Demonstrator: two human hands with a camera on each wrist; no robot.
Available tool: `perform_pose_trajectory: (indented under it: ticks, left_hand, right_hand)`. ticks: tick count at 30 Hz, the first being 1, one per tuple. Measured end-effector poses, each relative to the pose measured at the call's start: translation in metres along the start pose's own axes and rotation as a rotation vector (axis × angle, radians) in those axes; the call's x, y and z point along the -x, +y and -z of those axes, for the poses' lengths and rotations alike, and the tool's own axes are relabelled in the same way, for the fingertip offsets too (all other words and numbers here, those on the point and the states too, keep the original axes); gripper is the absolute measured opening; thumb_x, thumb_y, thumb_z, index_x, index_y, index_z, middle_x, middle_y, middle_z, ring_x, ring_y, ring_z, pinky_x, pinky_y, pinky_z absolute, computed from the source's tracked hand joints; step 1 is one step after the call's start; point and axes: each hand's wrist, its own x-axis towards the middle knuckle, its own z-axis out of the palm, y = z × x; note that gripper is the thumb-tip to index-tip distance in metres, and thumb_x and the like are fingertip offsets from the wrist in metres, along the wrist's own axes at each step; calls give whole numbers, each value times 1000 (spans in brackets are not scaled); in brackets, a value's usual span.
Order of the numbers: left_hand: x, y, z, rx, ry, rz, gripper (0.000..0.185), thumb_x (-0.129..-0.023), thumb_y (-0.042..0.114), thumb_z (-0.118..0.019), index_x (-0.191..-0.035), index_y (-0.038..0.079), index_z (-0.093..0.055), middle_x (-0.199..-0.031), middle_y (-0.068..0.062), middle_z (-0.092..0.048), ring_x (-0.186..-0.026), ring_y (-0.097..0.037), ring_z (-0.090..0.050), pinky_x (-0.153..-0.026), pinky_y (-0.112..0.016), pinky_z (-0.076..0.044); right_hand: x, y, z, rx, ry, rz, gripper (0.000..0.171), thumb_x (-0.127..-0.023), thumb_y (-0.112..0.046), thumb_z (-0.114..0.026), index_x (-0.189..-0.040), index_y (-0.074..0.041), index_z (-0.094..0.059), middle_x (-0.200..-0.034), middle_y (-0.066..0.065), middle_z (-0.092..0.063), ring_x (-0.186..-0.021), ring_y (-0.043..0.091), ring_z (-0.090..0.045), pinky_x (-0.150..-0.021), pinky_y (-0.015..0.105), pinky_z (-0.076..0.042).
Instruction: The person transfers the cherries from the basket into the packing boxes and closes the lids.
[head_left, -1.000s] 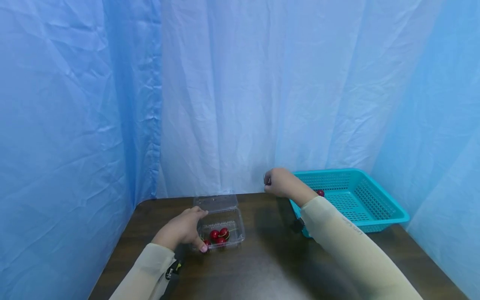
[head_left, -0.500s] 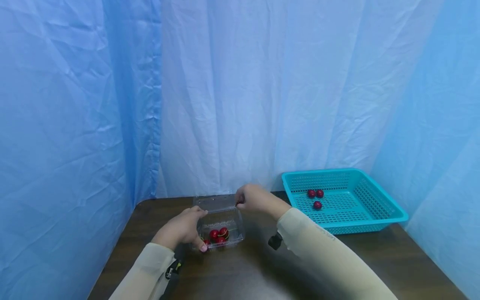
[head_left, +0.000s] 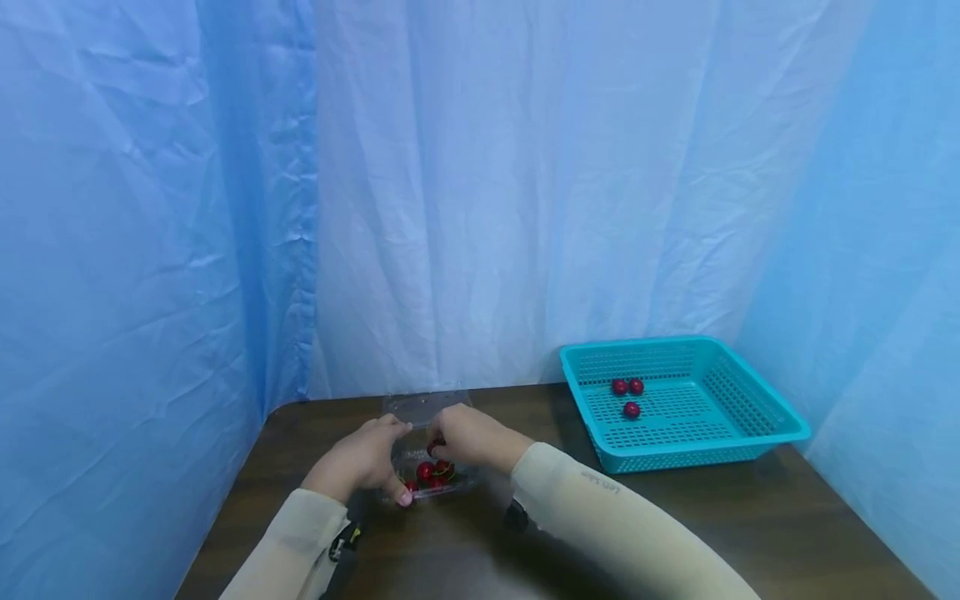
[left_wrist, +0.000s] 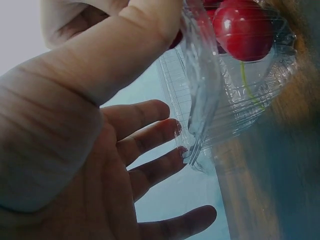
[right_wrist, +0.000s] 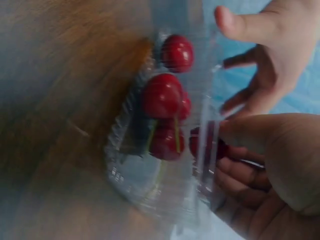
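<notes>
In the head view a clear plastic clamshell box (head_left: 423, 408) stands on the table with its lid folded back. Several red cherries (right_wrist: 162, 95) with green stems lie in its tray. My left hand (head_left: 363, 458) rests along the box's left end, thumb at the near corner and fingers spread; in the left wrist view its fairly straight fingertips touch the plastic edge. Above the box's right part, my right hand (head_left: 476, 437) pinches a dark red cherry (right_wrist: 202, 142) between thumb and fingers. The right wrist view shows that cherry at the rim, partly seen through the plastic.
A turquoise perforated basket (head_left: 705, 450) stands at the right of the dark wooden table (head_left: 420, 558), with three cherries (head_left: 632, 410) in it. Blue-white curtains (head_left: 480, 208) hang behind the table and along both sides.
The right hand has moved left from beside the basket to over the clear box, carrying the cherry. More of the basket now shows. The left hand has stayed at the box.
</notes>
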Motion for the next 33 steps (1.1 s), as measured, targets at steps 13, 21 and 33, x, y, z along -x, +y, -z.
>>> perform_pose_trajectory:
  ticks: [13,21,33]
  left_hand:
    - [3,1,2,3,2,-18,124,-61,44,-112,-169,19,-55,-170,-15,-54,-154,-46,-56,-114,-74,-57]
    - [4,2,5,-8,1,-22,124,-61,45,-112,-168,19,-57,-169,-15,-55,-153,-44,-56,-115,-74,-56]
    - [5,5,7,-4,-2,-9,121,-61,44,-112,-167,20,-58,-167,-15,-57,-151,-45,-58,-113,-74,-57]
  right_hand:
    - [-4,-7,-18,3,-40,-20,18,-105,-20,-83,-88,-19,-86,-70,-11,-70,-60,4,-64,-58,19,-55]
    - [-3,-8,-16,2,-66,-56,19,-106,-22,-81,-88,-19,-88,-69,-9,-71,-59,6,-65,-57,21,-55]
    - [12,-1,23,-89,-9,-141,14,-108,-23,-78,-114,-16,-89,-100,-4,-82,-79,6,-73,-78,28,-67]
